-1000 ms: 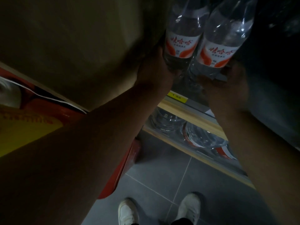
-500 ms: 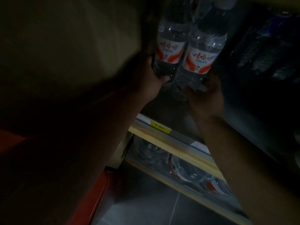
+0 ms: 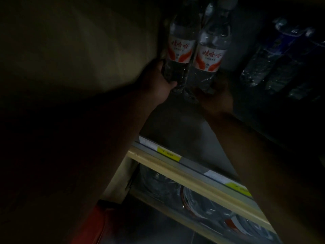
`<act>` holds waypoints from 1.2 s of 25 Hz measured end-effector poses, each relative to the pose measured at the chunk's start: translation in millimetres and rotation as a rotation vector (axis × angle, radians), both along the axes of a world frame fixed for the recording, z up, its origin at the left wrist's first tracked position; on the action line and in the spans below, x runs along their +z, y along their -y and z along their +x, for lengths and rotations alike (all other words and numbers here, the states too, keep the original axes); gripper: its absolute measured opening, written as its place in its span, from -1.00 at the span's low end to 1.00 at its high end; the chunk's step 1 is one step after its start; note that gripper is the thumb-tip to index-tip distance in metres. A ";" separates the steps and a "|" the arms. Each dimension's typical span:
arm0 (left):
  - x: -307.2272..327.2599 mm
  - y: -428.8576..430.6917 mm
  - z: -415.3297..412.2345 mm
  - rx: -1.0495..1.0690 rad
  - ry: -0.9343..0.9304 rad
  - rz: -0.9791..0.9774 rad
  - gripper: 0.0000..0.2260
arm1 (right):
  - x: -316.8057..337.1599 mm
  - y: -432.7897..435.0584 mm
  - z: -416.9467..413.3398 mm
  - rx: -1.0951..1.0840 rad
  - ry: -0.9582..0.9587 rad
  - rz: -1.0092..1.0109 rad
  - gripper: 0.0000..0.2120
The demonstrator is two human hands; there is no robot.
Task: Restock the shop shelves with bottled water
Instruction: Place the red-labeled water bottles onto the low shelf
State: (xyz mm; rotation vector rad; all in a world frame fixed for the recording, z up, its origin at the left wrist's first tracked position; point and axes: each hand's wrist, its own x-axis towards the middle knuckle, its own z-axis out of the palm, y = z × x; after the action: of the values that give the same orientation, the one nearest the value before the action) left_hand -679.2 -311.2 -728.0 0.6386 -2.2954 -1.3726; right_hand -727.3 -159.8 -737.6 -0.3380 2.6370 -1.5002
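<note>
Deeper over the shelf [image 3: 175, 124], left hand [image 3: 156, 81] grips left bottle [image 3: 181, 50], right hand [image 3: 217, 97] right bottle [image 3: 209, 57].

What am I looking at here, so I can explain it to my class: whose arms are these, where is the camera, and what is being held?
There is no machine: these are a person's bare arms. The picture comes from a wide-angle camera worn on the person's head, looking forward and down. The left hand grips the left bottle near its base; the right hand holds the right bottle likewise. Both are clear water bottles with white and orange labels, side by side above a dim shelf. Its front edge carries a yellow price tag. On the level below sit larger bottles, and dark bottles sit in shadow at the right.
</note>
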 end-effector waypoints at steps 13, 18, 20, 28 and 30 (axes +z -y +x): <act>36.4 -40.9 106.4 -0.243 0.362 -0.637 -0.41 | 28.4 -68.0 93.0 0.037 -0.108 0.461 -0.27; 69.3 -85.5 166.2 -0.456 0.298 -0.784 -0.31 | 54.1 -123.8 175.5 -0.054 -0.145 0.480 -0.35; 81.5 -110.5 190.8 -0.503 0.229 -0.798 -0.31 | 66.7 -154.1 210.6 -0.120 -0.132 0.533 -0.34; 102.4 -262.7 237.5 -0.868 0.100 -0.818 -0.29 | 96.3 -295.8 309.4 -0.361 0.006 0.545 -0.33; 99.9 -307.8 242.5 -0.968 0.110 -0.825 -0.24 | 95.5 -345.6 329.4 -0.427 0.077 0.549 -0.31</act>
State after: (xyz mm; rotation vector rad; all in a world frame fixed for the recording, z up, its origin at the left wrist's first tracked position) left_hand -436.8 -3.4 -628.1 -0.7535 -3.0502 -0.4902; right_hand -397.9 185.9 -642.1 0.3352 3.0265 -0.7615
